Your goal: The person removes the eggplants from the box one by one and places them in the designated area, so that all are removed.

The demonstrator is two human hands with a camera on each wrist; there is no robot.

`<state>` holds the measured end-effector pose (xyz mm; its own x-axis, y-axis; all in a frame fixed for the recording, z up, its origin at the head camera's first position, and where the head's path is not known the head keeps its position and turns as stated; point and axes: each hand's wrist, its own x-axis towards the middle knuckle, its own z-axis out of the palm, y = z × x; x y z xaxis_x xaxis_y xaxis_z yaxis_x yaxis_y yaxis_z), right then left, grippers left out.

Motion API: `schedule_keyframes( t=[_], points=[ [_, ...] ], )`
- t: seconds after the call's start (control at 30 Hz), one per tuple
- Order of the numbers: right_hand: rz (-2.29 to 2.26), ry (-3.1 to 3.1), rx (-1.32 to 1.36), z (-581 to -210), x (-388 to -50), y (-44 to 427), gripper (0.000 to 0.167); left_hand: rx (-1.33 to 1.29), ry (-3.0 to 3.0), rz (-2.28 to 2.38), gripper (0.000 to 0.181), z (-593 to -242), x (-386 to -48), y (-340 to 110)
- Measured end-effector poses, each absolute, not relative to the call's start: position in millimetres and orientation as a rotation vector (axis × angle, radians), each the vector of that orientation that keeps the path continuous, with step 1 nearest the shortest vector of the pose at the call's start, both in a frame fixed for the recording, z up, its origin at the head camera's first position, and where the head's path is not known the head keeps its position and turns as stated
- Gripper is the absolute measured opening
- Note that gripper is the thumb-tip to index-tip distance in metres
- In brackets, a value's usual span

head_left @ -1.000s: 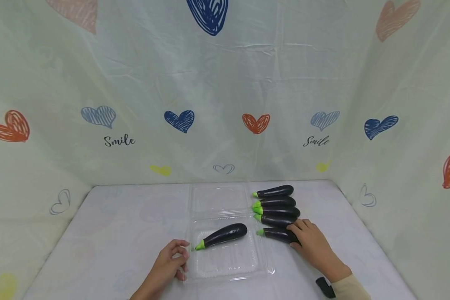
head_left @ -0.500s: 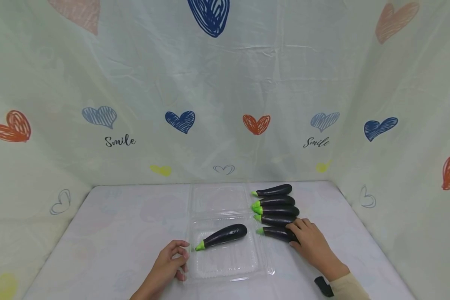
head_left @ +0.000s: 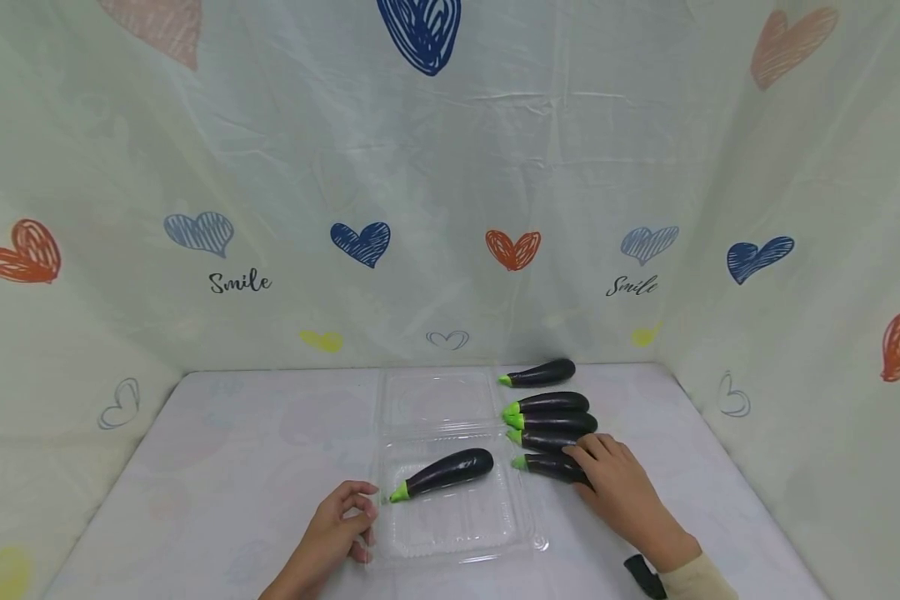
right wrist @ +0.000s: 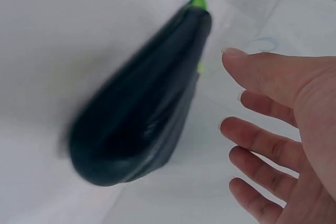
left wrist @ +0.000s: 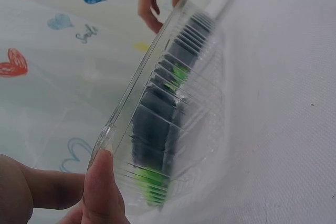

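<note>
A clear plastic clamshell container (head_left: 487, 525) lies opened flat, its lid (head_left: 442, 398) toward the back. One dark eggplant (head_left: 450, 472) with a green stem end rests inside the base. My left hand (head_left: 337, 529) holds the container's left rim; in the left wrist view the thumb (left wrist: 102, 187) presses against it. On the right, my right hand (head_left: 626, 496) is at the thick end of the nearest loose eggplant (head_left: 553, 468). In the right wrist view its fingers (right wrist: 262, 140) are spread loosely beside an eggplant (right wrist: 136, 103), with a visible gap between.
Several more eggplants (head_left: 555, 422) lie side by side right of the container, stems pointing left. The farthest eggplant (head_left: 543, 374) sits apart at the table's back edge. A dark object (head_left: 645, 577) shows by the right wrist. Heart-printed curtain (head_left: 435, 308) encloses the table.
The farthest eggplant has shifted back and slightly left, away from the row. My right hand and the nearest loose eggplant have edged a little left. The left hand stays put.
</note>
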<state>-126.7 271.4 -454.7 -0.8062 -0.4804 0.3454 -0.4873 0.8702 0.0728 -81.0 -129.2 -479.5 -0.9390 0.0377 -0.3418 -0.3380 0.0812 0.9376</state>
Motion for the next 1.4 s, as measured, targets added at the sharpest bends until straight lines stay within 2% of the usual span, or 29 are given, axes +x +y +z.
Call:
schedule_keyframes(
  t=[0.67, 1.4],
  points=[
    [0.061, -2.611, 1.018, -418, -131, 208, 0.052, -0.329, 2.103, 1.931, 0.035, -478, -81, -126],
    [-0.232, -2.673, 1.300, -427, -143, 150, 0.055, -0.343, 2.110, 1.924, 0.035, -480, -83, -125]
  ],
)
